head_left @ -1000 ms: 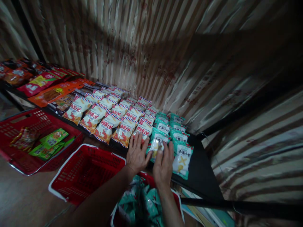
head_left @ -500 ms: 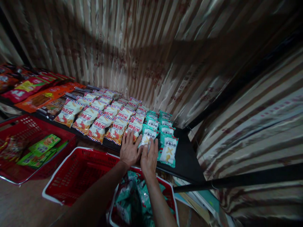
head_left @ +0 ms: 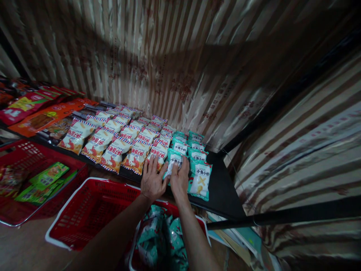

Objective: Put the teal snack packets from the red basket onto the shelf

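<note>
Left hand (head_left: 153, 183) spread wide over a white packet (head_left: 160, 147), right hand (head_left: 179, 180) on a teal packet (head_left: 174, 156), whether gripping it hard to tell, black shelf (head_left: 221, 188), red baskets (head_left: 117, 191) below

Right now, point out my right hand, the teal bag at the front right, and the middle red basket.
Right hand (head_left: 179, 183): head view, back of the hand.
Front-right teal bag (head_left: 201, 180): head view, middle of its printed face.
Middle red basket (head_left: 118, 190): head view, its inner far wall.
</note>
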`<state>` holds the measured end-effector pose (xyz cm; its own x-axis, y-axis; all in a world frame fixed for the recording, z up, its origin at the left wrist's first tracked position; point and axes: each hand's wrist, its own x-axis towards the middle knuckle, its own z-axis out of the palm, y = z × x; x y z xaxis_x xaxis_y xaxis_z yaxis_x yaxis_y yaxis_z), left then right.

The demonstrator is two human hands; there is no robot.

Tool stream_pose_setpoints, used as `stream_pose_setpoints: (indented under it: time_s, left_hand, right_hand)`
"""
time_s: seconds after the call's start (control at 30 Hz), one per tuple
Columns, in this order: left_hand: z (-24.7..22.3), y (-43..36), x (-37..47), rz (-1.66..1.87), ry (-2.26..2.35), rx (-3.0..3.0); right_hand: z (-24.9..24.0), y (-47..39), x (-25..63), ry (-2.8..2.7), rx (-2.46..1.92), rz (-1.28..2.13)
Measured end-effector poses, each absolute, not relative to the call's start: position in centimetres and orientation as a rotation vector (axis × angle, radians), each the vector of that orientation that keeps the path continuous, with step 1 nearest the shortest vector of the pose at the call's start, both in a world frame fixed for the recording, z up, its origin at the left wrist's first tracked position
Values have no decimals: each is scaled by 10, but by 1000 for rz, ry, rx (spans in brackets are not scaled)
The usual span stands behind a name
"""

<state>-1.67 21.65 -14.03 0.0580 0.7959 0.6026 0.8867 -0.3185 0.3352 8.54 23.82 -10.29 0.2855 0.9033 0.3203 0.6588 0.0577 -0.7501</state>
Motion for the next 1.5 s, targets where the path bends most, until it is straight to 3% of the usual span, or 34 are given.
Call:
stream_pose_setpoints:
  time_s: [0.73, 1.1, 1.23, 1.5]
  left_hand:
    - [-143, 218, -18, -1074, -1733, -2203]
    - [-147, 218, -17, -1091, -1673, -2166]
    - [-146, 216, -18, -1056, -1636, -2200]
    - [-148, 209, -20, -1149, -1564, -2201]
  right_hand:
    - [-102, 245, 85, -1501, -1679, 325]
    - [-101, 198, 102, -1751, -1396, -121]
    - [-111, 175, 135, -1649, -1492, -229]
    - [-143, 171, 182, -1430, -1681, -8]
